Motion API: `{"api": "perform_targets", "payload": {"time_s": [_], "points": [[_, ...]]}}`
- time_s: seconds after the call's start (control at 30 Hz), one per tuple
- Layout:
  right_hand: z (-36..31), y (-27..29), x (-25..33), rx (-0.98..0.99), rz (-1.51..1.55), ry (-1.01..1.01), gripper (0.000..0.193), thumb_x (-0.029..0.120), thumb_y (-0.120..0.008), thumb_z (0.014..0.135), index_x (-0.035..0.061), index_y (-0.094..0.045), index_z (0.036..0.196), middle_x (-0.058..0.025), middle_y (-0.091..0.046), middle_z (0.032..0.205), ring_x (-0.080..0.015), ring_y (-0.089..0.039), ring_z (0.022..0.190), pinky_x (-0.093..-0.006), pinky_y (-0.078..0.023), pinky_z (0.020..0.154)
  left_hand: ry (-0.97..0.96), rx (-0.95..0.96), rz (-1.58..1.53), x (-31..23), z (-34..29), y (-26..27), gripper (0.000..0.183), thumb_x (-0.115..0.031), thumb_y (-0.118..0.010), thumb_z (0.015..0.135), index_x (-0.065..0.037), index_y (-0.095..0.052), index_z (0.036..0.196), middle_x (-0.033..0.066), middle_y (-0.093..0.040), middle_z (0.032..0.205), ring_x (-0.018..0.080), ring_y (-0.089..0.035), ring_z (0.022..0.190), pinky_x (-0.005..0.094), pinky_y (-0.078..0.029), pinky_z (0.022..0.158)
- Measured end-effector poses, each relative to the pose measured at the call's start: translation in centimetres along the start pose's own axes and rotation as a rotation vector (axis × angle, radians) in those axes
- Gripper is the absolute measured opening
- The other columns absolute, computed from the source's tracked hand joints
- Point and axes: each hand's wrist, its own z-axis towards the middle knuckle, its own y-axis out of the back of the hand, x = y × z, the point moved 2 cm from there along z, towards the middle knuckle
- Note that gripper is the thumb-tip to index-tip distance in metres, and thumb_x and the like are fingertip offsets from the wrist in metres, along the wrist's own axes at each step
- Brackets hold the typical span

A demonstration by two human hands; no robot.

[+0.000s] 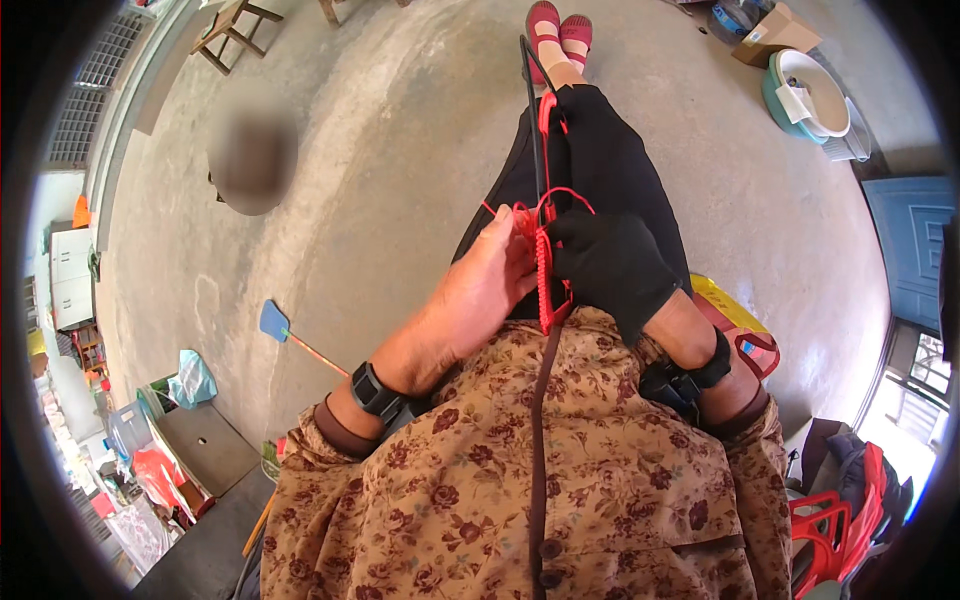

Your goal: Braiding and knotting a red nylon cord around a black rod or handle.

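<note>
A thin black rod or frame runs from between my feet up to my lap. Red cord is looped around it, and nearer me the cord forms a tightly knotted strip. My bare left hand is closed on the red cord, thumb and fingertips pinching it at the left of the rod. In a black glove, my right hand is closed at the right side of the same cord; its fingertips are partly hidden. A loose red strand arcs above the gloved hand.
A blue fly swatter leans at my left. To the right lie a yellow and red bag and a red plastic chair. Basins and a cardboard box stand at far right; a wooden stool is at far left.
</note>
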Motion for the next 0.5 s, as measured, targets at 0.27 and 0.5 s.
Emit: {"api": "perform_targets", "payload": {"time_s": [0.27,0.5], "points": [[0.2,-1.0,-0.4,-0.069,0.052,0.01,0.023,0.022,-0.065,0.077,0.0125,-0.069,0.098,-0.013,-0.067,0.081,-0.0301,-0.065,0.075,-0.0381,-0.052,0.065,-0.019,0.178,0.0,0.8,-1.1,-1.3,0.059,-0.048,-0.025,0.1,-0.007,-0.029,0.142,0.0082,-0.042,0.138,0.0223,-0.046,0.122,0.0396,-0.035,0.105],[-0.3,3.6,0.2,-0.271,-0.045,0.084,0.02,0.014,-0.064,0.08,0.0043,-0.066,0.097,-0.0134,-0.066,0.08,-0.0219,-0.064,0.072,-0.033,-0.051,0.066,-0.294,0.116,0.59,-3.8,-2.4,2.4,0.039,-0.036,-0.042,0.099,-0.003,-0.055,0.114,0.0118,-0.057,0.12,0.0204,-0.059,0.104,0.0319,-0.05,0.083]]}}
